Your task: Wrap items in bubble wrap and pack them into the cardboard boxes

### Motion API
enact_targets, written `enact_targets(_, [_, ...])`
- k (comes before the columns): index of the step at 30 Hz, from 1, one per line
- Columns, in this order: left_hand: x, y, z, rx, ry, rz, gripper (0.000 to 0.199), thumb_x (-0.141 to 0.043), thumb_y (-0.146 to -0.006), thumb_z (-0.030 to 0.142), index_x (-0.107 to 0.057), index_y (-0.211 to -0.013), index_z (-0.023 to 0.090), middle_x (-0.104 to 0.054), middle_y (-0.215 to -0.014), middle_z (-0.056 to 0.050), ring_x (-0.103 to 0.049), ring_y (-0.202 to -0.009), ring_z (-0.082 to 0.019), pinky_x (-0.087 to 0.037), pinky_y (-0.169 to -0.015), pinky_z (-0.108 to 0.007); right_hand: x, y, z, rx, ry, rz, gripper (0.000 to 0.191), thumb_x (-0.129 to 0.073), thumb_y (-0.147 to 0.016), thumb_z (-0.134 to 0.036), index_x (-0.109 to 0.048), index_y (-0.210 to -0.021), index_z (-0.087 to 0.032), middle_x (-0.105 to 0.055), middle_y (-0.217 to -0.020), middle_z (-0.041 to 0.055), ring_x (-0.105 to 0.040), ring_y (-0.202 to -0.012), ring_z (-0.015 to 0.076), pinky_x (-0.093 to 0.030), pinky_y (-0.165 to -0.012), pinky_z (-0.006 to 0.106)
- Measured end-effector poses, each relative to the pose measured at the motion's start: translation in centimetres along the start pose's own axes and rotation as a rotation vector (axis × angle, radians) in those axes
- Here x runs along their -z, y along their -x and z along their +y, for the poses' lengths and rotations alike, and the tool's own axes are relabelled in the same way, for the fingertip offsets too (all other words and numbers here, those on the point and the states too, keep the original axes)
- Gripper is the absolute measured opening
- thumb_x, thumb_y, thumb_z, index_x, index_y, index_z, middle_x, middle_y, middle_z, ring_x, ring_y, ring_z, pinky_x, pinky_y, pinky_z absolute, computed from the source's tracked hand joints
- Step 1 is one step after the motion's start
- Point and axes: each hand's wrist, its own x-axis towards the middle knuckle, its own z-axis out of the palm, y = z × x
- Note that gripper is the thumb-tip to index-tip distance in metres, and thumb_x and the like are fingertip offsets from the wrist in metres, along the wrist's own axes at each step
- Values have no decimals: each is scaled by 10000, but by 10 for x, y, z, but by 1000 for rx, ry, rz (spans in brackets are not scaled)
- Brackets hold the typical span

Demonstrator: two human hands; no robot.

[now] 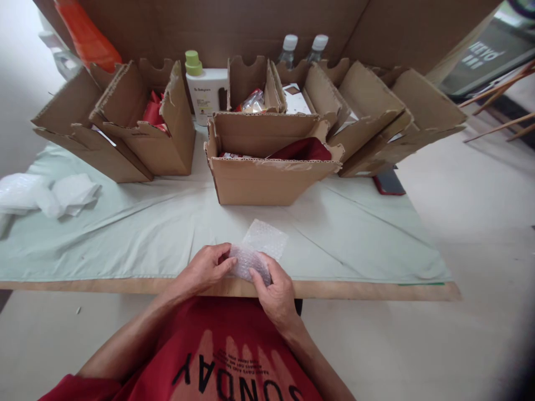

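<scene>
Between my two hands, at the near edge of the table, is a small roll or folded piece of bubble wrap (247,264). My left hand (212,266) pinches its left end, thumb on top. Gripping the right end is my right hand (276,287), its thumb also laid over the plastic. Whether anything is wrapped inside, I cannot tell. Just beyond, a flat clear sheet of bubble wrap (266,236) lies on the pale green cloth, touching or partly under the held piece.
A cardboard box (259,184) with dark red contents stands ahead of my hands. Behind it are several more cardboard boxes (173,139), a white bottle (204,94) with a green cap and two clear bottles (288,53). Bubble wrap pieces (45,192) lie left; a dark phone-like object (389,182) lies right.
</scene>
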Motion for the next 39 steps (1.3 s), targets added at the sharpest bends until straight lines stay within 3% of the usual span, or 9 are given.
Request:
enact_targets(3, [0, -1, 3, 7, -73, -10, 228, -471, -882, 361, -585, -770, 198, -498, -622, 39, -446, -590, -133, -325, -572, -258, 9, 0, 0, 115, 124, 91, 389, -614, -958, -226, -571, -1345, -208, -711, -1190, 117, -685, -1093, 257, -583, -920, 412])
enact_targets(6, [0, -3, 5, 45, -134, -6, 296, -482, -887, 333, -677, -1052, 182, -587, -682, 21, -519, -625, -154, -366, -608, -266, 25, 0, -4, 217, 209, 141, 447, -638, -935, -184, -538, -1371, -197, -665, -1260, 150, -637, -1170, 287, -538, -961, 469])
enact_targets(11, [-4, -6, 1, 85, -270, 23, 405, -508, -898, 287, -634, -1266, 174, -667, -717, 0, -574, -624, -175, -395, -630, -276, 32, 9, -8, 334, 268, -72, 243, -626, -938, -207, -622, -1181, -204, -697, -1215, 112, -631, -1150, 281, -473, -971, 463])
enact_targets(13, [-5, -6, -1, 79, -307, 33, 410, -509, -906, 277, -625, -1287, 180, -682, -724, -5, -595, -636, -183, -402, -634, -279, 25, 13, -6, 322, 289, -163, 220, -616, -944, -225, -634, -1162, -203, -699, -1240, 104, -621, -1163, 281, -450, -992, 465])
enact_targets(16, [-7, -3, -2, 59, -328, 40, 419, -517, -904, 266, -617, -1302, 183, -693, -731, -5, -601, -629, -180, -411, -630, -277, 15, 16, -2, 287, 314, -189, 214, -608, -933, -181, -647, -1142, -211, -712, -1232, 87, -616, -1161, 267, -435, -996, 447])
enact_targets(24, [-6, -3, 4, -84, -173, 95, 398, -515, -921, 281, -630, -1290, 187, -701, -757, 2, -592, -632, -139, -429, -613, -238, 18, 18, -5, 265, 305, 9, 270, -611, -932, -206, -618, -1202, -192, -621, -1343, 167, -599, -1212, 300, -460, -994, 472])
enact_targets(28, [-7, -9, 5, -46, -260, 17, 366, -549, -905, 265, -674, -1240, 191, -695, -703, 11, -563, -572, -137, -398, -585, -242, 21, 16, -1, 228, 341, 61, 304, -619, -926, -190, -603, -1228, -219, -648, -1313, 139, -614, -1202, 297, -465, -993, 470])
enact_targets(35, [-8, -15, 8, 25, -384, -24, 388, -564, -925, 274, -665, -1292, 197, -740, -746, -5, -626, -624, -164, -413, -615, -253, 15, 19, -5, 265, 294, -67, 236, -611, -927, -197, -618, -1162, -218, -703, -1227, 103, -623, -1181, 285, -439, -1009, 473])
enact_targets(39, [-9, -14, 9, 56, -445, -38, 421, -564, -927, 268, -637, -1333, 187, -764, -806, -23, -670, -684, -192, -442, -657, -277, 15, 25, -3, 286, 321, -161, 262, -617, -940, -210, -622, -1200, -186, -680, -1295, 122, -585, -1237, 295, -416, -1025, 478])
